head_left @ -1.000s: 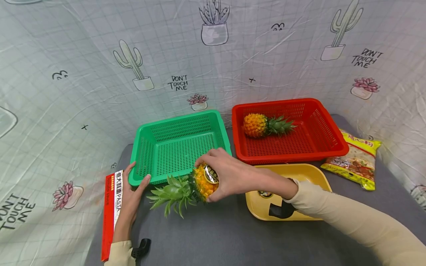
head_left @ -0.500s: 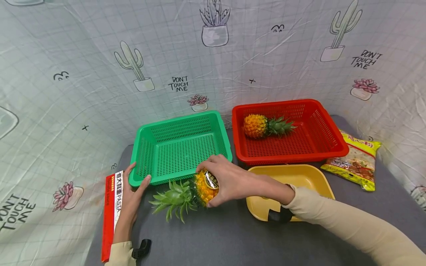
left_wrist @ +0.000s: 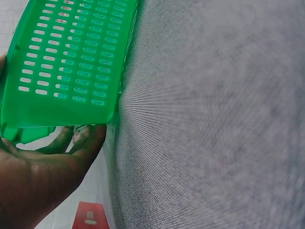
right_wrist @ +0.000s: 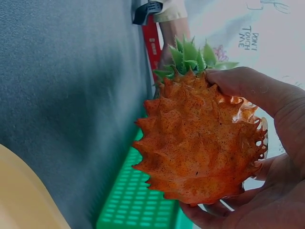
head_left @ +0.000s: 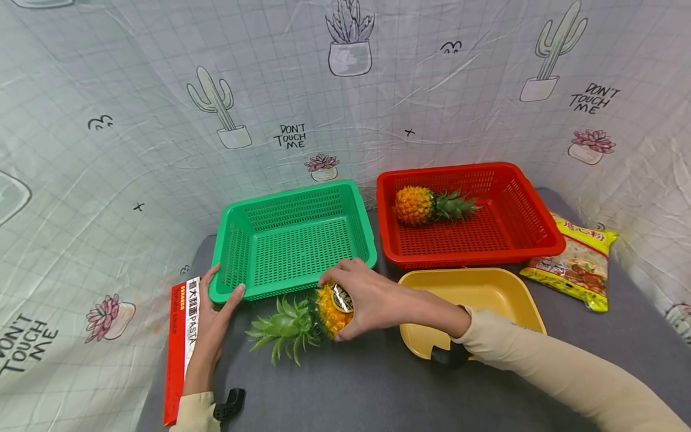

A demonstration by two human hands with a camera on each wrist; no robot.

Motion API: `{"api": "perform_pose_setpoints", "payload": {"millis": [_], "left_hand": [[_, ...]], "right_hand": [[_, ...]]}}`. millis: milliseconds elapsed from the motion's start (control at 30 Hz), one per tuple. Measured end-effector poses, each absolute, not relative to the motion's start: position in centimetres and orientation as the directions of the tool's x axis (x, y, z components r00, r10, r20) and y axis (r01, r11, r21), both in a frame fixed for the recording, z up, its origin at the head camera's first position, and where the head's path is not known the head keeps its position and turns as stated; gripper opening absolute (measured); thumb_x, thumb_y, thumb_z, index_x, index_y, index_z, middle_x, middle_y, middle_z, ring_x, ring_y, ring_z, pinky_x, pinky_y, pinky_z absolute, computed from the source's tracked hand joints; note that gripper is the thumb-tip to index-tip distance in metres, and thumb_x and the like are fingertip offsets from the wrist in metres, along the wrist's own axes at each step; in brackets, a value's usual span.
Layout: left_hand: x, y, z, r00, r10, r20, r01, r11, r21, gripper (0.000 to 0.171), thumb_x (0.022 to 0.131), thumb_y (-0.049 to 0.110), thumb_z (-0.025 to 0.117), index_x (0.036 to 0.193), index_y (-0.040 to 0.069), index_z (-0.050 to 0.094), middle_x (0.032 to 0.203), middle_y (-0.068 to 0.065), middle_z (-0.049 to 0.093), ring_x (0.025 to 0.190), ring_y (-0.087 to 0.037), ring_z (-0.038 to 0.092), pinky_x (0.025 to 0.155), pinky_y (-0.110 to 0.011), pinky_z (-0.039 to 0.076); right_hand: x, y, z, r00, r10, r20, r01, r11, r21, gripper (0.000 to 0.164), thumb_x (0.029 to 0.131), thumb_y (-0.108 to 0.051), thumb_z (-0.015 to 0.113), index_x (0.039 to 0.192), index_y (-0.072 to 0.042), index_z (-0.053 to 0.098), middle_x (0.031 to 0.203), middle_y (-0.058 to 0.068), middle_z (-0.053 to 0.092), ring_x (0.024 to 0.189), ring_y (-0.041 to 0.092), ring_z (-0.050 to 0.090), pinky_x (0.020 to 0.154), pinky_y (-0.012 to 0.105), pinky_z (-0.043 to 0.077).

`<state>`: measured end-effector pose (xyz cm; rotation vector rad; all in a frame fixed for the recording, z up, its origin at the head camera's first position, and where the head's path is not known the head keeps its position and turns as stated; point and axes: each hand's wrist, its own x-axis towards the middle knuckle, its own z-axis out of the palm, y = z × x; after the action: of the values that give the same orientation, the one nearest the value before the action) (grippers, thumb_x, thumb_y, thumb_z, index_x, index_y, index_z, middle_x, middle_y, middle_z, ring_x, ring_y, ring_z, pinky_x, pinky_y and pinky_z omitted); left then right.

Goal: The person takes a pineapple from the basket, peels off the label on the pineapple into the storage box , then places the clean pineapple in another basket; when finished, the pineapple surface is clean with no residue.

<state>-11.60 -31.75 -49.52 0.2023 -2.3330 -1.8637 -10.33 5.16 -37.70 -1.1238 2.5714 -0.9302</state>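
Observation:
My right hand point(head_left: 375, 298) grips a small pineapple point(head_left: 330, 313) by its orange body, with thumb on one side and fingers on the other. Its leafy green crown points left, just in front of the green basket point(head_left: 294, 287). In the right wrist view the spiny pineapple point(right_wrist: 200, 138) fills the grasp, the thumb close to its crown. My left hand point(head_left: 212, 317) holds the near-left corner of the basket, thumb at the front side. In the left wrist view, fingers of the left hand point(left_wrist: 50, 174) reach around the perforated basket point(left_wrist: 71, 112). No fruit lies in the green basket.
A red basket point(head_left: 540, 240) holding another pineapple point(head_left: 414, 205) stands at the back right. In front of it is a yellow tray point(head_left: 513, 288), partly under my right forearm. A noodle packet point(head_left: 580, 261) lies far right; a red pasta box point(head_left: 175, 354) lies left of my left arm.
My right hand and the pineapple have shifted slightly toward me, away from the green basket's front rim. The left hand has stayed at the basket corner.

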Motion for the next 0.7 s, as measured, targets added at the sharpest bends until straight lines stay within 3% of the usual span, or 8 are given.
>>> {"api": "perform_pose_setpoints", "payload": {"millis": [700], "left_hand": [[-11.5,-31.6,-49.2,-0.980,-0.197,0.034,-0.012,0.227,0.974,0.080,0.104,0.026,0.069,0.166,0.039,0.022,0.165,-0.003,0.024,0.145,-0.023,0.029,0.113,-0.039,0.032]], "right_hand": [[-10.4,4.0,-40.5,-0.683,-0.729,0.050,-0.611,0.532,-0.586,0.080,0.073,-0.039,0.098,0.139,-0.013,0.061,0.124,0.003,0.054,0.108,0.021,0.046,0.086,0.033,0.047]]}}
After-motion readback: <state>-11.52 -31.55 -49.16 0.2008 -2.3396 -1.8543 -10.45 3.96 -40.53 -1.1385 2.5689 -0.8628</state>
